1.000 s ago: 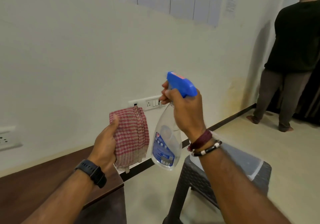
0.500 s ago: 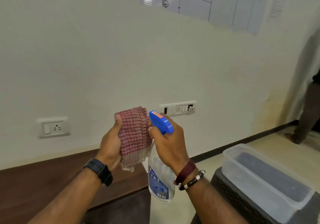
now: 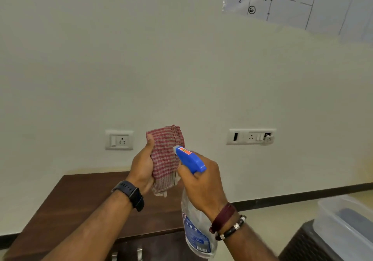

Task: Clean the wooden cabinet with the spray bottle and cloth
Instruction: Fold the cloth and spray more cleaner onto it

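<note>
Overhead, spray bottle [image 3: 190,160] against cloth [image 3: 165,155].

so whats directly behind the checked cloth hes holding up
Behind the red checked cloth, held in the left hand, is plain cream wall, between two socket plates. The strip of wall right behind the cloth is covered, so anything there can't be seen.
</note>
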